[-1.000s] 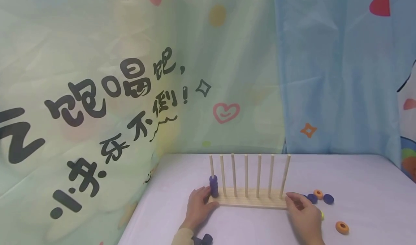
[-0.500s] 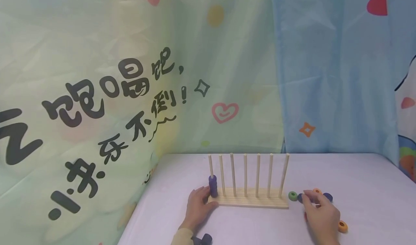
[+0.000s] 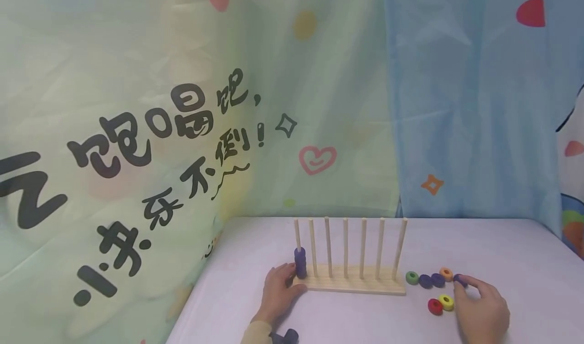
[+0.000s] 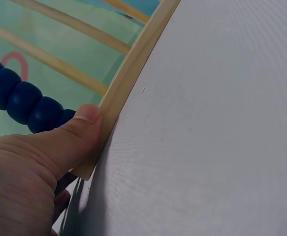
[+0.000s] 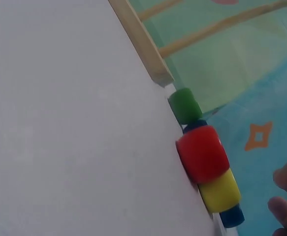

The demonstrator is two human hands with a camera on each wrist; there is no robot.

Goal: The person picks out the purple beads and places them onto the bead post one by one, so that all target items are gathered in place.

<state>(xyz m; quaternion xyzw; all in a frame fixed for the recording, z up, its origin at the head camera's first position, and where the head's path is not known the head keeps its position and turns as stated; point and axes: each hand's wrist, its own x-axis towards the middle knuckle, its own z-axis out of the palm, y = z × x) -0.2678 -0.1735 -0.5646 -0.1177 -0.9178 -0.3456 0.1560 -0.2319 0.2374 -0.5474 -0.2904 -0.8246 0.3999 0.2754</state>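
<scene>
Pickup, seemingly: left hand (image 3: 279, 291) grips pale-wood peg rack (image 3: 351, 283); right hand (image 3: 484, 307), fingers parted, empty, should pinch farthest round blue bead (image 3: 459, 280), rack's three o'clock.

Background: a pale green backdrop (image 3: 356, 96), bearing black lettering (image 3: 108, 170) on its left portion and a pink outlined heart (image 3: 317, 160) further right. Adjacent, at right: a blue curtain (image 3: 470, 106), marked with a red shape (image 3: 531, 12) above an orange four-pointed star (image 3: 426, 185). Foreground: a pale table (image 3: 511, 253), extending before both

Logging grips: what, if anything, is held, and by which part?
The left hand holds the wooden peg rack by its left end; whether the right hand grips the rightmost blue bead is unclear.
</scene>
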